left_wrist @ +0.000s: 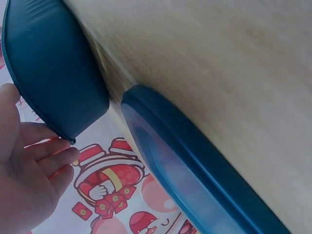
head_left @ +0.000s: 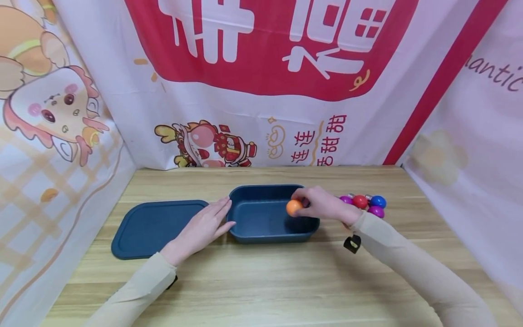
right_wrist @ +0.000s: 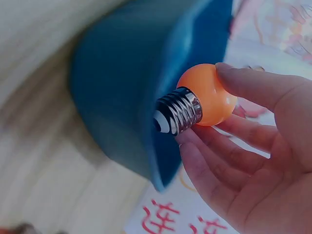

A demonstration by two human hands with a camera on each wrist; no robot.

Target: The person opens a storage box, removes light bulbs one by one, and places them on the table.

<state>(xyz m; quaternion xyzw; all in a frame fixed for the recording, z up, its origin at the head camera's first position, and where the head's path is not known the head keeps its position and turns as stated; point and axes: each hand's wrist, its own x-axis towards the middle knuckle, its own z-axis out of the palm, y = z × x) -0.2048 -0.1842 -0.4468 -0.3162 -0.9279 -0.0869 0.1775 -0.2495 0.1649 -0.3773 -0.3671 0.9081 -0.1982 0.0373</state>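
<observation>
My right hand [head_left: 320, 203] pinches an orange light bulb [head_left: 294, 207] over the right end of a dark blue box [head_left: 261, 237]. In the right wrist view the bulb's silver screw base [right_wrist: 179, 111] points toward the box rim, with thumb and fingers around the orange globe. My left hand [head_left: 206, 227] lies along the box's left end, its fingers straight and fingertips at the rim. The left wrist view shows those fingers [left_wrist: 48, 151] against the box's outer edge.
Left of the box lies a flat dark blue lid [head_left: 157, 229], partly behind the left hand. To the right, beyond the right wrist, several bulbs sit in a group, among them a red bulb [head_left: 360, 201], a blue bulb [head_left: 378, 201] and a purple bulb [head_left: 376, 211]. Printed cloth [head_left: 261, 127] walls the table's back.
</observation>
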